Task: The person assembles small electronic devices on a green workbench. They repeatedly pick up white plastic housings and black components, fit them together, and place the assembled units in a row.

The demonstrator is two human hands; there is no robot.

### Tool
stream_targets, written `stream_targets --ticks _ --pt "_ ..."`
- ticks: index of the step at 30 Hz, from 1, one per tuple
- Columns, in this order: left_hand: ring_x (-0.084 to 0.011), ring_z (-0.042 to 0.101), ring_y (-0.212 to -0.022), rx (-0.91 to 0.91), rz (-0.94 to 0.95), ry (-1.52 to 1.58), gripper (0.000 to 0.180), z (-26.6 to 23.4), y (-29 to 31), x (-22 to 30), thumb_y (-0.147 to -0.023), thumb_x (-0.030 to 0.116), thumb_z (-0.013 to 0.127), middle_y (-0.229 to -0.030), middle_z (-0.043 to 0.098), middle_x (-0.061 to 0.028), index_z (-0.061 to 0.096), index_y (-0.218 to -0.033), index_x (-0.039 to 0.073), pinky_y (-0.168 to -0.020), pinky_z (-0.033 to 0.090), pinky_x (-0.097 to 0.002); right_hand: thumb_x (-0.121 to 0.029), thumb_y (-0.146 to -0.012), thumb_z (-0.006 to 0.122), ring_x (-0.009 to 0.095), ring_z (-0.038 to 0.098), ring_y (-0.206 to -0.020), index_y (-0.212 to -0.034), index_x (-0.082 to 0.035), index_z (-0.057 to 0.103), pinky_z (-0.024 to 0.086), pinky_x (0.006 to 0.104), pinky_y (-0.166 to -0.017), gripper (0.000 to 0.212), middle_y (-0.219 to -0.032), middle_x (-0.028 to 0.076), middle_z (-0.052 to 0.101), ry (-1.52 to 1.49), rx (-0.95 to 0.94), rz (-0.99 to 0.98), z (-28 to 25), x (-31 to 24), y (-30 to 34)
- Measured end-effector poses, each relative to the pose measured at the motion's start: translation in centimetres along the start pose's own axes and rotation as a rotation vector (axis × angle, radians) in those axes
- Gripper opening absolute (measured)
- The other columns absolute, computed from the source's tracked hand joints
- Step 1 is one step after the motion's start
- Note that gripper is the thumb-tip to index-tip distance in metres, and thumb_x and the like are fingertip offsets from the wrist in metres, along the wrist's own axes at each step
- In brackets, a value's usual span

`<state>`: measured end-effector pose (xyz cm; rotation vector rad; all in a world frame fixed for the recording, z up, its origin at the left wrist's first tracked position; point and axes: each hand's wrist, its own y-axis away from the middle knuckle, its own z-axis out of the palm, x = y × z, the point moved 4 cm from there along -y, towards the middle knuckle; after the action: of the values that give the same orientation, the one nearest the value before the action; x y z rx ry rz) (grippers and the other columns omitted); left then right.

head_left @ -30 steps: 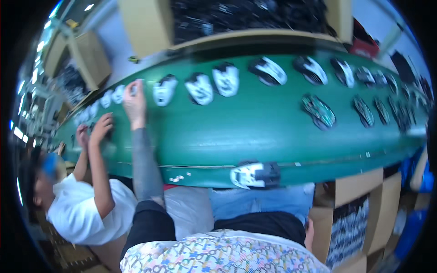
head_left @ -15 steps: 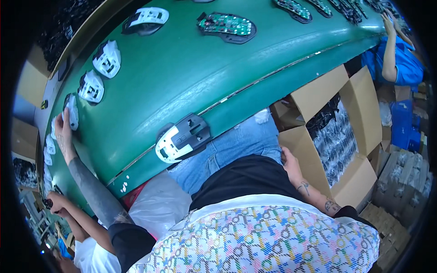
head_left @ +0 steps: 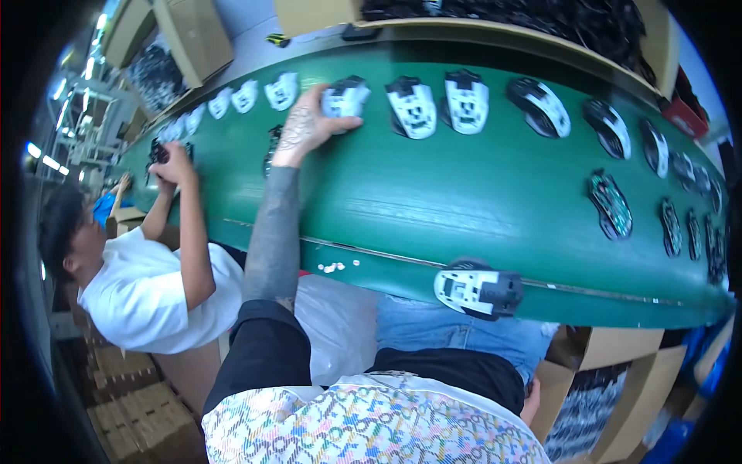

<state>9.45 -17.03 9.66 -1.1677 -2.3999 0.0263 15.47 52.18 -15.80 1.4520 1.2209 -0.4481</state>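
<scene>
Across green belt (head_left: 433,201); outstretched left hand (head_left: 309,127) around shell (head_left: 345,100)

Landmark: green work surface (head_left: 433,209), long, with a seam along its near side.

- Open cardboard box (head_left: 317,15), beyond the far edge; filled with dark parts (head_left: 510,19).
- Small black-and-yellow object (head_left: 278,39), beyond the far edge, left of that box; kind unclear.
- Second cardboard box (head_left: 193,46), beyond the far edge toward the left end; contents indistinct.
- Red object (head_left: 686,120), beyond the far edge at the right.
- White bits (head_left: 334,267), scattered on the near strip.
- Translucent plastic (head_left: 336,325), below the near edge.
- Third cardboard box (head_left: 649,402), below the near edge at the right; plastic-wrapped pieces (head_left: 587,414) inside.
- Co-worker in white shirt (head_left: 154,298), near the left end.
</scene>
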Motion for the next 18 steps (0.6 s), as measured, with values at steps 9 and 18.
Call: stream_targets --ticks 9,18 --pt "-0.0322 0.047 -0.106 0.518 0.396 -0.247 0.073 0.4 3.0 2.2 -0.057 0.010 0.078 -0.108 0.053 -0.0141 0.044 -0.122 0.005 -0.092 0.036 -0.0407 -0.021 -0.075 0.074 0.011 0.051 -0.079 -0.124 0.001 0.050 0.042 0.0244 -0.069 0.059 -0.089 0.002 0.058 0.106 -0.056 -0.014 0.0 -3.6 0.0" --pt "-0.0336 0.047 -0.106 0.624 0.515 -0.368 0.062 0.4 3.0 3.6 -0.060 0.011 0.074 -0.112 0.051 -0.0140 0.047 -0.116 0.003 -0.092 0.037 -0.0434 -0.017 -0.081 0.062 0.016 0.053 -0.100 -0.115 -0.004 0.055 0.040 0.0261 -0.085 0.038 -0.104 0.007 0.059 -0.029 0.030 -0.022 1.2 -2.4 0.2"
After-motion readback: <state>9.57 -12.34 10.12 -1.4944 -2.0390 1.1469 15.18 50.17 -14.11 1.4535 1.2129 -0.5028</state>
